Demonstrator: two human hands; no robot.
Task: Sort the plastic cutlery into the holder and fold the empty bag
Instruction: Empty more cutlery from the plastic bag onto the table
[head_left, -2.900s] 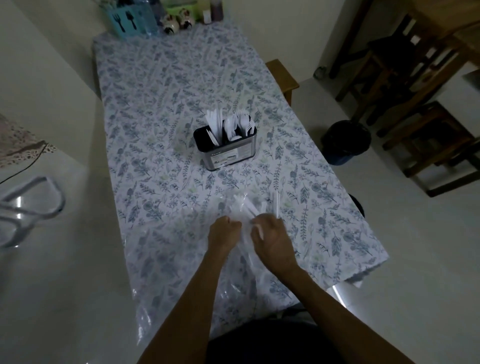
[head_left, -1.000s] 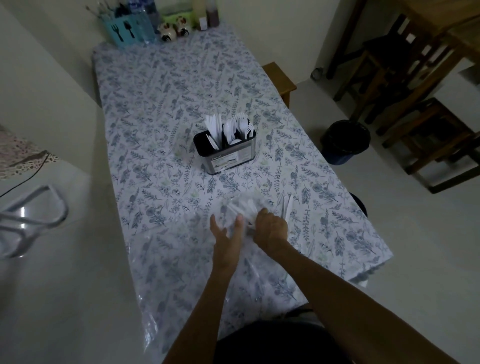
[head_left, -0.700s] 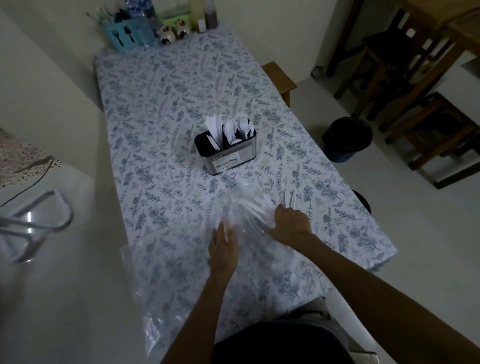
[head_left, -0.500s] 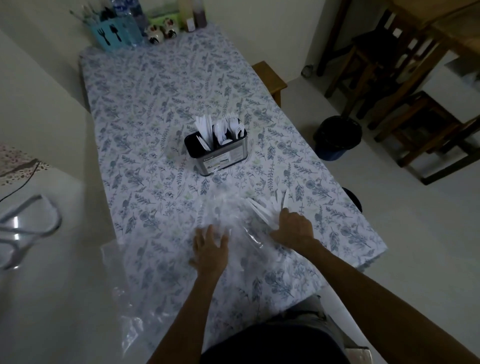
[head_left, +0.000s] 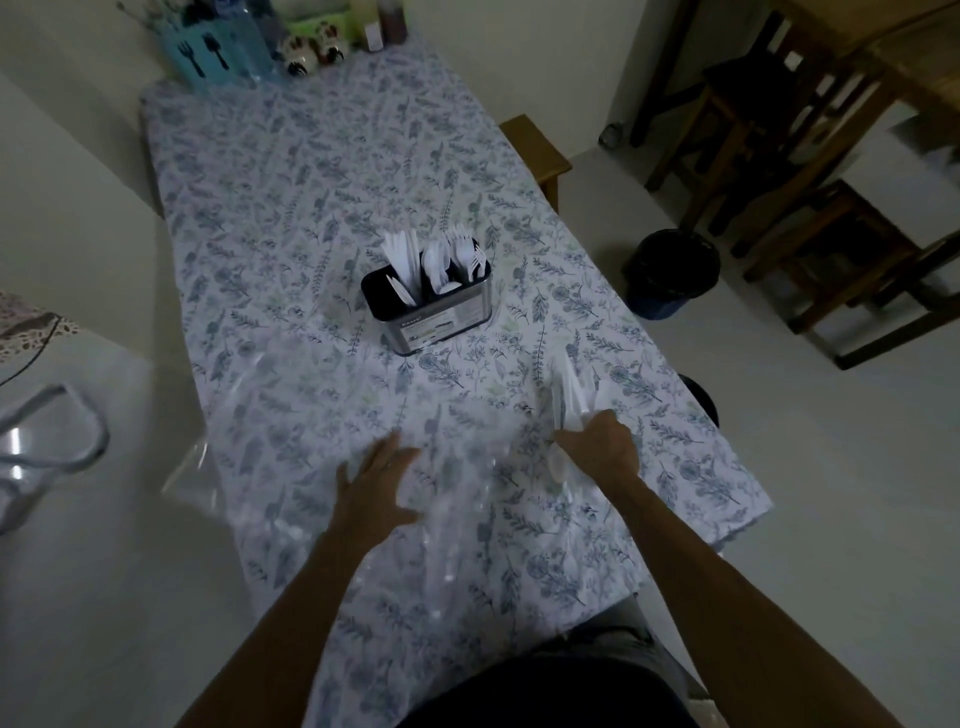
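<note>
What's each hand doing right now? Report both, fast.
Left hand: open, flat on the clear bag.
Right hand: closed on a bunch of white cutlery.

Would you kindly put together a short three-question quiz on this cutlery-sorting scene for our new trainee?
1. True or false: the left hand is gripping a bundle of cutlery.
2. Which hand holds the white plastic cutlery? A) left B) right C) neither
3. Fill in: the cutlery holder stands on the floral ____.

Key
1. False: it lies open, fingers spread, on the clear bag.
2. B: the right hand is closed around the bundle, to the right of the bag.
3. Tablecloth; the holder already has white cutlery standing in it.
</note>
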